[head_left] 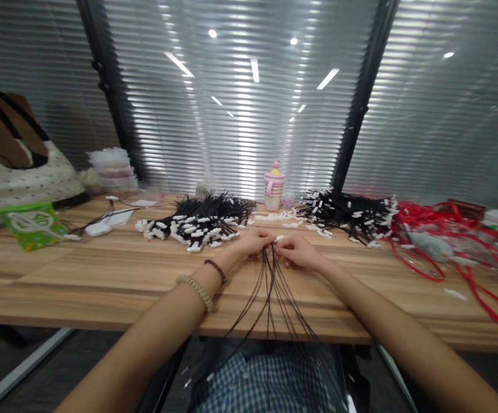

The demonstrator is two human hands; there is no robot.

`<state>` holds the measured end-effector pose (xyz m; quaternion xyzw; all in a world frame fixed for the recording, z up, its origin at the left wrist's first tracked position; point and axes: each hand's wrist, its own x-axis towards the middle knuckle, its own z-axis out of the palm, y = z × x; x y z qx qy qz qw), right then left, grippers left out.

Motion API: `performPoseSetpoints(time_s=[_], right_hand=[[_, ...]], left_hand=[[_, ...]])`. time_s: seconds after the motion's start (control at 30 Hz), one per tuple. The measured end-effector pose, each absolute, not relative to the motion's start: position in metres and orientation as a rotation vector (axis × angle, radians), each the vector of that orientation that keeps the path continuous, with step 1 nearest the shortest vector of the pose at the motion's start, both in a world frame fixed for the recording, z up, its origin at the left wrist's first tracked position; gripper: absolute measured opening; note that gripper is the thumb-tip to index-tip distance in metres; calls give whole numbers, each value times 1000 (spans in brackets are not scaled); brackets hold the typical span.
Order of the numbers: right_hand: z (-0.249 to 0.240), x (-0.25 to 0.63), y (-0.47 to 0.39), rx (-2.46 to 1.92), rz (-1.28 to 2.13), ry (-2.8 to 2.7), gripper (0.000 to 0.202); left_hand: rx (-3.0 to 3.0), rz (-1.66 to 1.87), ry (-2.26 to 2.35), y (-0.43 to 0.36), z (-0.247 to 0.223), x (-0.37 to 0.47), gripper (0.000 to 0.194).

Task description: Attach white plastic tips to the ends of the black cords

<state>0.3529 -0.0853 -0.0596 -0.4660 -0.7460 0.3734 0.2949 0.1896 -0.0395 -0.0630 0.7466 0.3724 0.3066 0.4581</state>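
Note:
Several thin black cords (269,287) hang from between my two hands, over the table's front edge and down onto a checked cloth on my lap. My left hand (255,241) pinches the cords at their upper end, its fingers closed. Close beside it on the right, my right hand (297,251) has its fingers bent together at the cords, near a small white piece (279,238). Just beyond my hands lies a pile of black cords with white ends (201,221). A second such pile (352,215) is to the right.
A pink cup (274,186) stands at the back of the wooden table (102,281). Red cords (442,229) and plastic bags lie at the right. At the left are a green packet (34,225), a white mouse (98,229), plastic containers (113,171) and a dotted bag (25,180).

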Motion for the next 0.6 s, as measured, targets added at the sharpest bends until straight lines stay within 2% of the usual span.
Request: performPoseSetpoints(time_s=[0.1, 0.37, 0.6], right_hand=[[-62, 348, -85, -1146, 1160, -1908, 13], [-69, 343, -83, -987, 1503, -1526, 19], [-69, 345, -83, -910, 1607, -1456, 13]], left_hand=[[1795, 855, 850, -42, -57, 191, 40], [1855, 874, 802, -45, -54, 192, 42], [1864, 922, 756, -46, -51, 193, 42]])
